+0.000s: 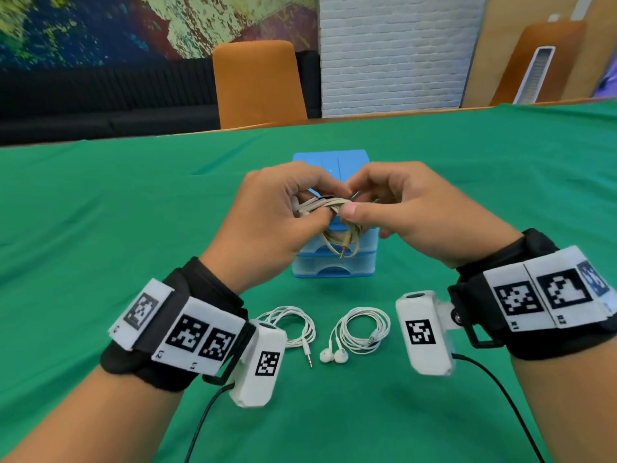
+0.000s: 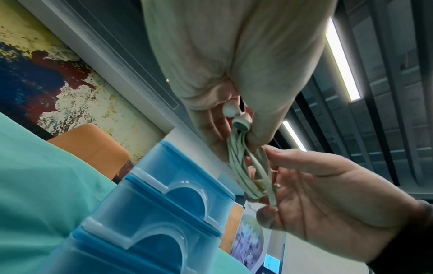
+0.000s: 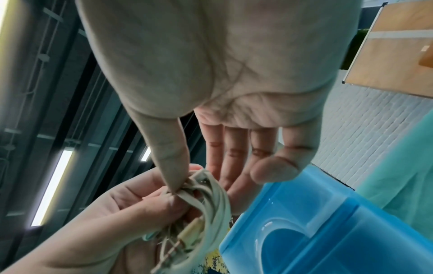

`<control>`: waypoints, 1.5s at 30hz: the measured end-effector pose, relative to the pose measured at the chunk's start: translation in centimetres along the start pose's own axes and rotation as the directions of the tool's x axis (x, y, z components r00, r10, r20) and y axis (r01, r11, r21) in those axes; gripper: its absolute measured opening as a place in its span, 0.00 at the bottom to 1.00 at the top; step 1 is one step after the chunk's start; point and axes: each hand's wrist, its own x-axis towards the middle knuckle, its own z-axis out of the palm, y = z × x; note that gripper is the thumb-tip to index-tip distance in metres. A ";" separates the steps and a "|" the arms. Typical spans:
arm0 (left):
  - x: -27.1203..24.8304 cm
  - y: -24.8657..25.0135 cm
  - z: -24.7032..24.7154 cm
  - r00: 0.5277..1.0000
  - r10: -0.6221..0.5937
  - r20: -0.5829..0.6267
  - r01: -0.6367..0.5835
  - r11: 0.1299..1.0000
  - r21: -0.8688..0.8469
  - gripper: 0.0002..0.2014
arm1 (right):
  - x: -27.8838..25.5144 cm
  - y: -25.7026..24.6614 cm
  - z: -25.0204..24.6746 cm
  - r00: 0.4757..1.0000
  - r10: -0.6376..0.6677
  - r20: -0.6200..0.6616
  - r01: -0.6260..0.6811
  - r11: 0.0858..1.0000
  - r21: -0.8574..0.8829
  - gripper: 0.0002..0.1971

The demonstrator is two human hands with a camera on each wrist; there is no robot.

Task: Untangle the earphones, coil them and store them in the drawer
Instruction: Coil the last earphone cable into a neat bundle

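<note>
Both hands hold a bundle of beige earphones (image 1: 337, 222) in the air above the blue drawer unit (image 1: 334, 262). My left hand (image 1: 283, 208) grips the bundle near its two earbuds (image 2: 236, 116). My right hand (image 1: 377, 202) pinches the cords with thumb and forefinger; its other fingers are spread loosely. The cord loops and a gold jack plug (image 1: 343, 252) hang down in front of the drawers. The same bundle (image 3: 206, 204) shows in the right wrist view between both thumbs. The drawers (image 2: 164, 213) look closed.
Two coiled white earphones lie on the green tablecloth (image 1: 100, 228) near me: one coil (image 1: 290, 329) on the left, one coil with its earbuds (image 1: 360, 332) on the right. An orange chair (image 1: 257, 85) stands behind the table's far edge.
</note>
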 end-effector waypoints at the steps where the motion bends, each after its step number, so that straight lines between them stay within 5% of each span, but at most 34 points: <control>1: 0.0 0.2 0.2 1.000 -0.001 0.001 0.001 1.000 -0.003 0.11 | -0.2 0.1 -0.1 1.000 -0.014 0.000 0.014 1.000 0.018 0.06; 8: 0.3 1.1 1.8 0.992 -0.097 0.078 0.104 0.990 -0.097 0.11 | -1.7 0.6 -2.2 0.999 -0.034 0.012 0.034 0.999 0.027 0.15; 13: -0.1 0.5 4.0 0.941 -0.241 0.237 0.287 0.940 -0.186 0.14 | -3.0 2.1 -3.9 0.995 0.091 0.050 -0.090 0.995 -0.039 0.14; 18: -0.9 0.2 5.4 0.877 -0.296 0.378 0.338 0.940 -0.049 0.18 | -4.1 4.4 -5.1 0.955 0.267 0.126 -0.244 0.954 -0.172 0.12; 27: -1.6 -0.6 3.7 0.872 -0.361 0.332 0.367 0.929 0.045 0.09 | -5.3 8.9 -6.0 0.832 0.543 0.116 -0.493 0.818 -0.297 0.08; 45: -2.8 -0.5 2.7 0.833 -0.488 0.261 0.528 0.842 -0.112 0.05 | -4.8 6.8 -5.5 0.887 0.460 -0.052 -0.395 0.693 -0.604 0.03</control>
